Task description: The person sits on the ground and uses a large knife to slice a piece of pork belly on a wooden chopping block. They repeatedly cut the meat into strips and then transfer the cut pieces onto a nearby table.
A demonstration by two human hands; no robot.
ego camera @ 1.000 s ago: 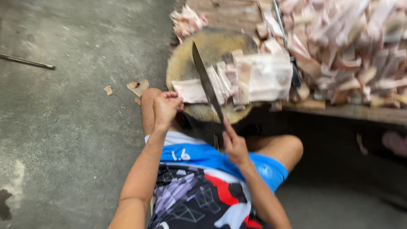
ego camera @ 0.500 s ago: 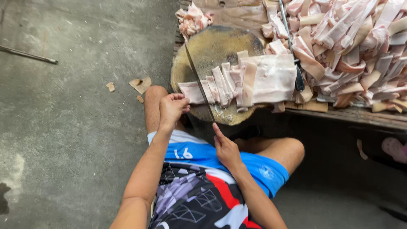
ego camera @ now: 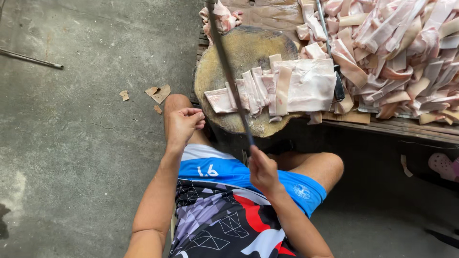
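My right hand (ego camera: 262,170) grips the handle of a long cleaver (ego camera: 228,76), whose blade stands edge-up over a round wooden chopping block (ego camera: 239,52). Pale strips and a slab of raw pork skin (ego camera: 282,86) lie across the block. My left hand (ego camera: 183,123) rests loosely curled on my left knee, holding nothing, just left of the block. I sit on the ground in blue shorts and a patterned shirt.
A large heap of cut pork-skin strips (ego camera: 397,52) covers a low wooden platform (ego camera: 401,125) at the right. A second knife (ego camera: 330,52) lies beside the slab. A metal rod (ego camera: 31,59) and cardboard scraps (ego camera: 158,92) lie on the concrete floor. A pink sandal (ego camera: 443,166) sits at the right edge.
The cleaver has swung from a flatter tilt to nearly edge-on over the block. My left hand has settled lower onto my knee. The view has shifted closer.
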